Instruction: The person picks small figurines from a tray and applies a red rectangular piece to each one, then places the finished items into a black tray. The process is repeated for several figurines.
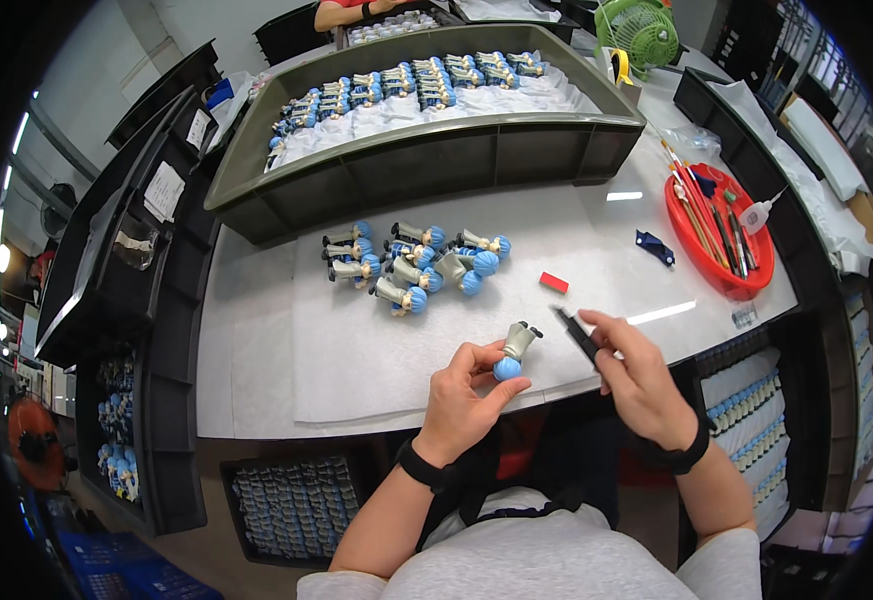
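Note:
My left hand [461,398] is closed round a small figurine [516,350] with a blue head and a pale cape, its dark feet pointing up and away from me. In my right hand [644,375] is a slim black craft knife [576,335], its tip aimed up and left, a short way from the figurine's feet. Several more figurines [411,265] of the same kind lie in a loose group on the white sheet [356,370]. A small red block [554,283] rests beyond the knife tip.
A large grey-green crate [426,155] with rows of figurines stands across the back. To the right are a red basin [756,285] of brushes and tools, a dark blue piece [654,247] and a green fan [638,35]. Dark crates [161,330] flank the table; a person's arm [346,12] shows beyond.

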Demonstrator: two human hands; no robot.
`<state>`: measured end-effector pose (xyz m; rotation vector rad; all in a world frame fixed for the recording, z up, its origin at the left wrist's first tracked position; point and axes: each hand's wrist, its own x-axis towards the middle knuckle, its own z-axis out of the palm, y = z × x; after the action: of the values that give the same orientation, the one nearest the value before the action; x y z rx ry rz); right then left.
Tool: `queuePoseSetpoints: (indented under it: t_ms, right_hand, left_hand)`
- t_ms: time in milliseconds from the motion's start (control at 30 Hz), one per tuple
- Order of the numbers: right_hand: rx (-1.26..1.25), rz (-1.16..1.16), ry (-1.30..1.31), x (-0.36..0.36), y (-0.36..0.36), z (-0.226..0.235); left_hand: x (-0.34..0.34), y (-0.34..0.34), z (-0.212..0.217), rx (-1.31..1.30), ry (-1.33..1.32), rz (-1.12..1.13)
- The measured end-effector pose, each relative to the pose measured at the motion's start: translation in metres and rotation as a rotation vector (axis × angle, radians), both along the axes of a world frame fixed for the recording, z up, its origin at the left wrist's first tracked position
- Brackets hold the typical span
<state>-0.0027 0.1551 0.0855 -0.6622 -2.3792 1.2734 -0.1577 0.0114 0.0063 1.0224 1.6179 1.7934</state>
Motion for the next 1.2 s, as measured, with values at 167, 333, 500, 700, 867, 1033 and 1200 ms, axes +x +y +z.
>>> queuePoseSetpoints:
  t_ms: [167, 333, 500, 700, 867, 1033, 1200]
  right_hand:
    - [0.171, 0.025, 0.146, -0.008, -0.018, -0.022]
    - [0.457, 0.018, 0.075, -0.017, -0.023, -0.021]
    - [0.527, -0.005, -0.040, -0.022, -0.027, -0.021]
    - [0.607, -0.056, -0.030, -0.031, -0.033, -0.025]
    - [0.640, -0.026, -0.044, -0.033, -0.031, -0.035]
    - [0.650, -0.038, -0.019, -0.034, -0.030, -0.038]
    - [0.652, -0.048, 0.008, -0.035, -0.030, -0.040]
  left_hand:
    - [0.002, 0.001, 0.002, 0.019, 0.000, -0.005]
    - [0.003, 0.001, 0.001, 0.033, 0.009, 0.034]
    - [0.003, -0.001, 0.005, -0.043, 0.009, 0.010]
    - [0.004, 0.002, 0.000, 0.014, 0.096, 0.068]
    - [0.005, 0.002, 0.002, 0.008, 0.101, 0.066]
    - [0.005, 0.002, 0.001, 0.004, 0.110, 0.065]
    - [0.005, 0.002, 0.000, 0.010, 0.108, 0.060]
